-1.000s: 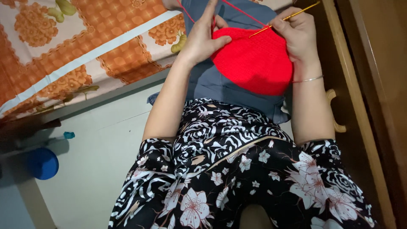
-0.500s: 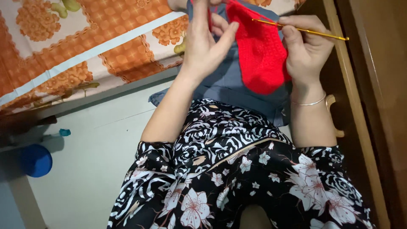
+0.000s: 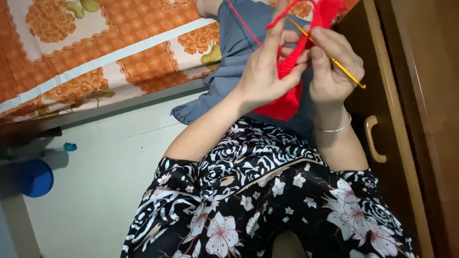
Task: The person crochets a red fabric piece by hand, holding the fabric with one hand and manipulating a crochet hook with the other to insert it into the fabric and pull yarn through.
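Observation:
My left hand (image 3: 266, 71) pinches a piece of red crochet work (image 3: 286, 98) and has the red yarn strand (image 3: 244, 24) looped over its raised forefinger. My right hand (image 3: 330, 67) grips a yellow crochet hook (image 3: 334, 61), whose tip is pushed into the top of the red piece. Both hands are raised close together above my lap. A silver bangle (image 3: 334, 128) circles my right wrist. The red piece hangs down between the two hands, partly hidden by my fingers.
A grey cloth (image 3: 229, 62) lies under the hands. An orange flowered bedsheet (image 3: 95, 52) covers the bed at upper left. A wooden cabinet with a handle (image 3: 373, 138) stands close on the right. A blue round container (image 3: 34, 177) sits on the pale floor at left.
Both hands have lifted the red piece higher and closer together. The piece went from spread flat to folded and hanging narrow. The hook now points steeply down to the right.

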